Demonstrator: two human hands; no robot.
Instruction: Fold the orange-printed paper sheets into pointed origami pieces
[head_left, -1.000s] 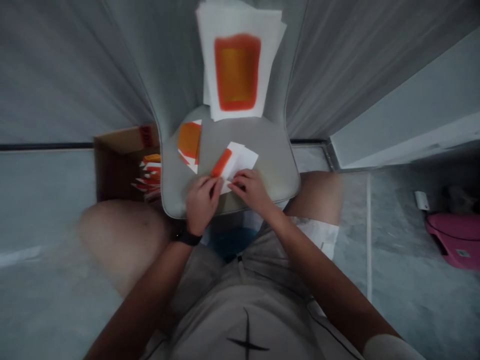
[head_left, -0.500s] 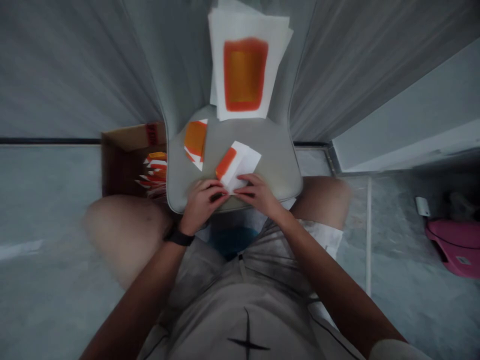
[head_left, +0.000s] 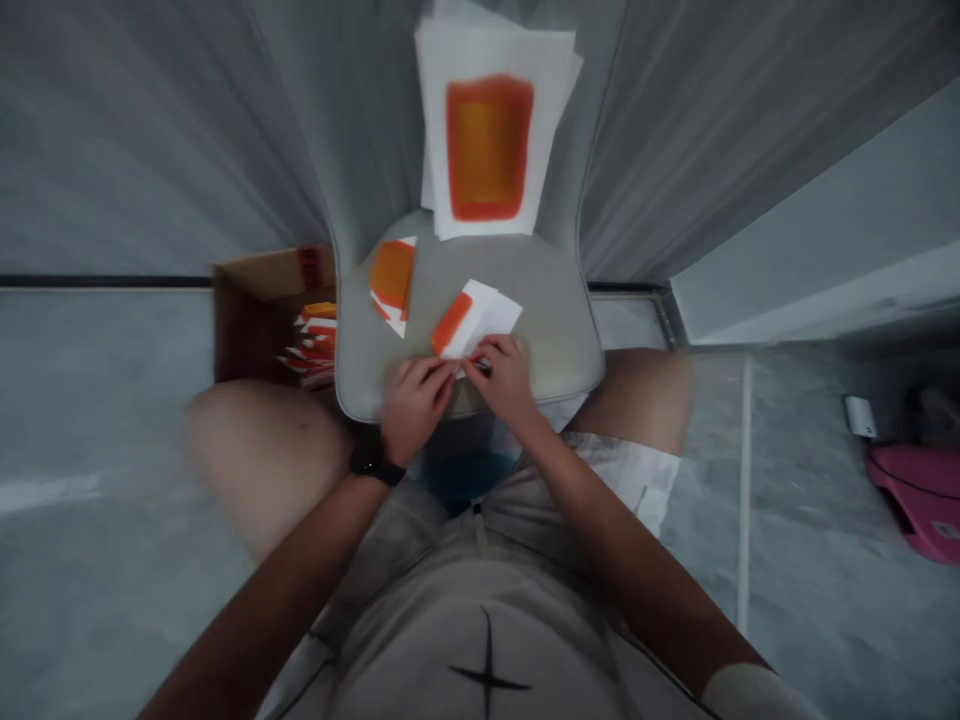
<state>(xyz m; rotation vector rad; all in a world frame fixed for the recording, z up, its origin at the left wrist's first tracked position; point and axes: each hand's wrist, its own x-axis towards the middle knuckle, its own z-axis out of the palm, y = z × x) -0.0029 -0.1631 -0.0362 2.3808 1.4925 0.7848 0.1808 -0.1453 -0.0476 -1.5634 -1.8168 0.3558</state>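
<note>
Just inside the grey chair seat's (head_left: 559,345) front edge, folded white-and-orange paper (head_left: 491,312) is pinched nearside by left hand (head_left: 416,402) and right hand (head_left: 507,380).

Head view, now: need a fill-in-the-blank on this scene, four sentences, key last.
1. The left hand and right hand are at the white-and-____ folded paper.
2. The watch is on the ____ wrist.
3. The paper stack leans against the chair's ____.
4. The pink object lies at the picture's ____ edge.

Missing: orange; left; backrest; right.
</note>
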